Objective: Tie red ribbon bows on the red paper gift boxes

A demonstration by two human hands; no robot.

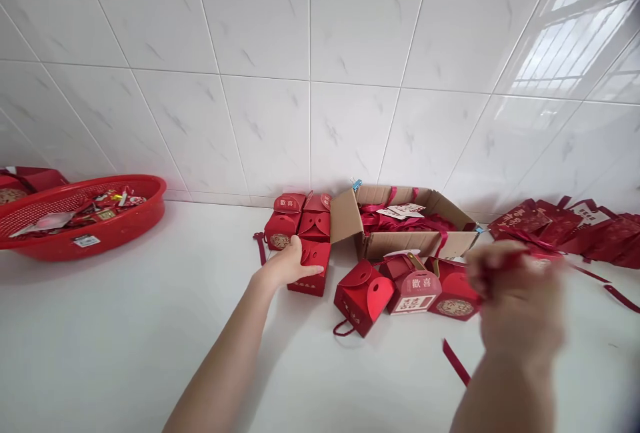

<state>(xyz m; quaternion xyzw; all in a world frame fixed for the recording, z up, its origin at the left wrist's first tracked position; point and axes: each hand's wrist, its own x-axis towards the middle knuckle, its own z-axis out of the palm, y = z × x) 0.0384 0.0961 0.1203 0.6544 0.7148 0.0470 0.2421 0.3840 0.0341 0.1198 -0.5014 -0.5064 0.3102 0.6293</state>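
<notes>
My left hand [289,265] is closed on a small red gift box [313,281], its thumb lying across the front. Right behind that box stand two more red gift boxes [284,219], one with gold print. On the right, my right hand [523,293] is smeared by motion; its fingers look curled around something red that is too blurred to name. Beside it, a row of red gift boxes holds a tilted box with a cord loop [364,296], a handled box [413,284] and a box with a round gold emblem [454,291].
Behind the row, an open cardboard carton [395,246] holds red ribbons and white cards. A red plastic basket [95,236] with small wrapped packets stands left. Red bags [565,229] lie far right. A loose red ribbon [456,362] lies in front. A tiled wall [270,133] rises behind.
</notes>
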